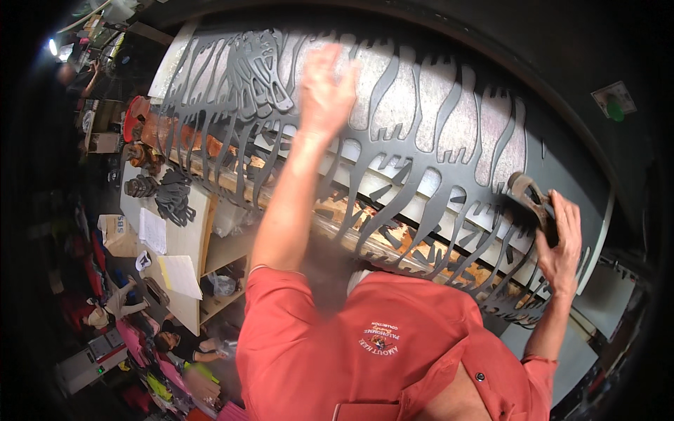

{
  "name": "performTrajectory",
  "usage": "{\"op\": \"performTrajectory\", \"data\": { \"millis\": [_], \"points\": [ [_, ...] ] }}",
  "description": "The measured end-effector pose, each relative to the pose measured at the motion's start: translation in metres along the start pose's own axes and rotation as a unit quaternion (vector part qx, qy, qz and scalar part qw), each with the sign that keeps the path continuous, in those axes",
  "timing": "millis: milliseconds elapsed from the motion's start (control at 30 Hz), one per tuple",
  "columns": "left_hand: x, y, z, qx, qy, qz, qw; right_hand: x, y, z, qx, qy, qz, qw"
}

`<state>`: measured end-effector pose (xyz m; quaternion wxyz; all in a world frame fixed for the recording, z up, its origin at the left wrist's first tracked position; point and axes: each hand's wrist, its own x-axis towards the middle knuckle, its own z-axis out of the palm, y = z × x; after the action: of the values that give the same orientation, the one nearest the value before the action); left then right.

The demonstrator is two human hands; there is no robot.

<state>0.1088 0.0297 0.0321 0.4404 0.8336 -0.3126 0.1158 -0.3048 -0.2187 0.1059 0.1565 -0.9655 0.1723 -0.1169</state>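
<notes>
The left hand (324,88) lies with blurred, spread fingers on the cut metal panel (393,161); the right hand (562,242) fingers hold a brown block (528,196) against its edge.

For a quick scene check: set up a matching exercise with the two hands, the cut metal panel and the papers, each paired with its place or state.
Column one:
1. left hand
2. right hand
3. cut metal panel
4. papers

Column two:
A. lying on the pale table at the left
B. dark grey, with long wavy cutouts
C. gripping a brown tool at the panel's right end
D. raised, pressed to the upper part of the panel

Pairs: 1-D, 2-C, 3-B, 4-A
</notes>
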Motion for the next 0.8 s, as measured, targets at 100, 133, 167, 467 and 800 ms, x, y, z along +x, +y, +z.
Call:
{"op": "performTrajectory", "data": {
  "millis": [100,133,167,467,800],
  "points": [
    [-0.038,0.067,0.031,-0.092,-0.098,0.005,0.991,0.034,0.022,-0.016,-0.110,-0.047,-0.198,0.973],
    [-0.051,0.089,0.044,-0.128,-0.142,0.013,0.981,0.042,0.032,-0.016,-0.140,-0.067,-0.231,0.961],
    [-0.063,0.108,0.057,-0.156,-0.175,0.026,0.972,0.047,0.041,-0.012,-0.117,-0.089,-0.241,0.960],
    [-0.142,0.189,0.125,-0.193,-0.334,0.179,0.905,0.037,0.055,0.075,0.060,0.226,0.143,0.962],
    [-0.153,0.187,0.131,-0.146,-0.339,0.271,0.889,0.064,0.042,0.090,0.130,0.247,0.222,0.934]
  ]
}}
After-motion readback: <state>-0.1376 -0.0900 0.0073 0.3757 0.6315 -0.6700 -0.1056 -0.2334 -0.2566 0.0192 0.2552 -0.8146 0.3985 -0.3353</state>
